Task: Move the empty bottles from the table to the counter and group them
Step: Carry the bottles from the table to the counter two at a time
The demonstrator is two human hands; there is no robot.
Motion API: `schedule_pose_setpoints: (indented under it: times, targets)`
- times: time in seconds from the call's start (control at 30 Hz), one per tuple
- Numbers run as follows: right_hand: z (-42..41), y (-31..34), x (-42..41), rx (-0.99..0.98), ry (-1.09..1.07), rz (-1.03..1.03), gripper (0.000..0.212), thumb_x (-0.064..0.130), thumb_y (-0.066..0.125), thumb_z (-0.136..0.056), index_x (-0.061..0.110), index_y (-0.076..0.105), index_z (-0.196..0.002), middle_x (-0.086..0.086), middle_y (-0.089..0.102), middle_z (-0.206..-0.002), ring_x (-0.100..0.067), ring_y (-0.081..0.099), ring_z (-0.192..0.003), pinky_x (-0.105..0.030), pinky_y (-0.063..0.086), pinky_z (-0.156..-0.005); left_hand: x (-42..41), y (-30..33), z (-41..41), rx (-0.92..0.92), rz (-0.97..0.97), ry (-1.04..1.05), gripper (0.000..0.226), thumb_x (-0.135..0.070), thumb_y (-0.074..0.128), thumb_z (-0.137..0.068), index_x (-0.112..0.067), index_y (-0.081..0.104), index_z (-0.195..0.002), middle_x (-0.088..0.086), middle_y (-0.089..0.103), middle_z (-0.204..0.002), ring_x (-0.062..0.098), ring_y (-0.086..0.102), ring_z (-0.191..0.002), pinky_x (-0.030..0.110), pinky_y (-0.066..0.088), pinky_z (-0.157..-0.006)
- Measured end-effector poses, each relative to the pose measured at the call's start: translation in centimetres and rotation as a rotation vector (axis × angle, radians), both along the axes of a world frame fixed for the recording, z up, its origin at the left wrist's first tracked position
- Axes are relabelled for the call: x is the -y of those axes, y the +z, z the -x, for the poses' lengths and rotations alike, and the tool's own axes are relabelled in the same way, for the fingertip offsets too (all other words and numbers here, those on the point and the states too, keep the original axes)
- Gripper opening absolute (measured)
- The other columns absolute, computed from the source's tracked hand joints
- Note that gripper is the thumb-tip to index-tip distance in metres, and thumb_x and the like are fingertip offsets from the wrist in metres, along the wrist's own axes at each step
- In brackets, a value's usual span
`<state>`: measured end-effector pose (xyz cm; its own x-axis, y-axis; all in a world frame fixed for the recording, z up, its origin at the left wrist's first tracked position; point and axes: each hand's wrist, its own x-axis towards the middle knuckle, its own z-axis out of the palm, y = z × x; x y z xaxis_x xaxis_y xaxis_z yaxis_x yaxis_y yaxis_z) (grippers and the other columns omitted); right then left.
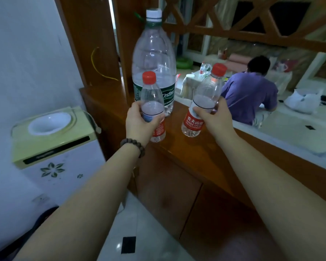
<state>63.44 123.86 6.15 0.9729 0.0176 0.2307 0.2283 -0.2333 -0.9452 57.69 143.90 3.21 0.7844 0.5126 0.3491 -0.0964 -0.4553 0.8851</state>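
On the wooden counter (211, 147) stands a large clear bottle (153, 59). Just before it, the left hand (139, 123) grips one small red-capped bottle (151, 102) mid-body; the right hand (213, 115) grips another (205, 98), tilted.

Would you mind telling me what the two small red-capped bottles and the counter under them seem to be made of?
Small bottle in the left hand: thin clear plastic, glossy; the big bottle shows through it. Small bottle in the right hand: the same, with a red printed label, probably film. Their caps look like opaque moulded plastic. Counter: reddish-brown wood or veneer, likely varnished, since it reflects light.
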Motion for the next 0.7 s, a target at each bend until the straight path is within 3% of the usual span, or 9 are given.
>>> schedule_pose_setpoints:
  times: [0.07,0.23,0.33,0.53,0.7]
  targets:
    - [-2.2,-0.2,-0.9,0.003,0.001,0.027,0.062,0.025,0.075,-0.077,0.018,0.044,-0.130,-0.001,0.055,-0.125,-0.016,0.054,-0.108,-0.031,0.048,-0.091,-0.2,-0.2,-2.3,-0.021,-0.007,-0.027,0.068,-0.035,0.082,-0.070,-0.018,0.048,-0.127,0.001,0.057,-0.127,0.016,0.055,-0.115,0.036,0.051,-0.094]
    - [-6.8,-1.3,-2.7,-0.012,-0.038,0.147,0.063,0.028,0.078,-0.072,0.017,0.047,-0.126,-0.004,0.056,-0.125,-0.022,0.056,-0.112,-0.043,0.049,-0.096,0.2,-0.9,-6.4,-0.052,0.016,-0.056,0.069,-0.031,0.085,-0.067,-0.019,0.044,-0.122,-0.005,0.056,-0.119,0.009,0.054,-0.103,0.028,0.050,-0.089]
    - [-8.4,-1.8,-3.2,-0.030,-0.061,0.166,0.063,0.028,0.079,-0.071,0.017,0.046,-0.123,-0.003,0.058,-0.122,-0.022,0.058,-0.109,-0.042,0.050,-0.094,0.5,-1.5,-7.8,-0.063,0.010,-0.050,0.064,-0.031,0.085,-0.068,-0.017,0.047,-0.118,-0.009,0.056,-0.109,0.008,0.055,-0.100,0.020,0.048,-0.083]
    - [-9.7,-3.0,-3.7,-0.064,-0.057,0.181,0.071,0.030,0.078,-0.074,0.017,0.041,-0.133,-0.006,0.056,-0.131,-0.022,0.059,-0.113,-0.040,0.050,-0.096,0.8,-1.9,-9.2,-0.054,0.015,-0.065,0.058,-0.030,0.081,-0.073,-0.016,0.050,-0.120,-0.002,0.061,-0.118,0.005,0.055,-0.100,0.007,0.042,-0.072]
    - [-9.6,-3.5,-4.2,-0.073,-0.055,0.206,0.069,0.036,0.076,-0.074,0.018,0.044,-0.133,-0.006,0.058,-0.131,-0.023,0.059,-0.114,-0.045,0.049,-0.097,0.6,-2.3,-9.4,-0.057,-0.040,-0.059,0.059,-0.035,0.078,-0.074,-0.018,0.050,-0.123,-0.002,0.059,-0.119,0.008,0.056,-0.105,0.014,0.046,-0.077]
